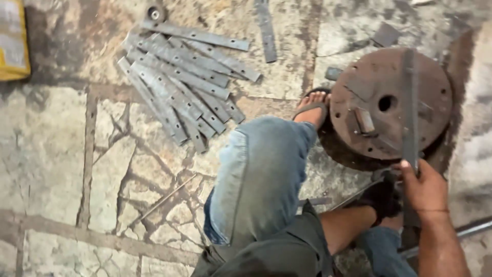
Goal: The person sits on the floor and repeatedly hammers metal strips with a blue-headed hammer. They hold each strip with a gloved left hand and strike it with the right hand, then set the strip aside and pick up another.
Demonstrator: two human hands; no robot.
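Rusty round steel disc [379, 82] sitting on the stone floor [56, 169], hole in the middle, small metal block lying on its face. Long flat metal strip [410, 102] laid across the disc, running from the far rim down to the near edge. Right hand [424, 189] closed around the near end of that strip, thumb pressed on top. Left hand [380, 197] in a dark glove (bit hard to read), tucked just beside the right one under the disc's near rim, can't tell if gripping anything. Denim knee [261, 169] up in the middle, sandalled foot [312, 107] touching the disc's left edge. Pile of grey drilled flat bars [179, 82] fanned out well apart to the upper left. Yellow bag [11, 41] at the far left edge.
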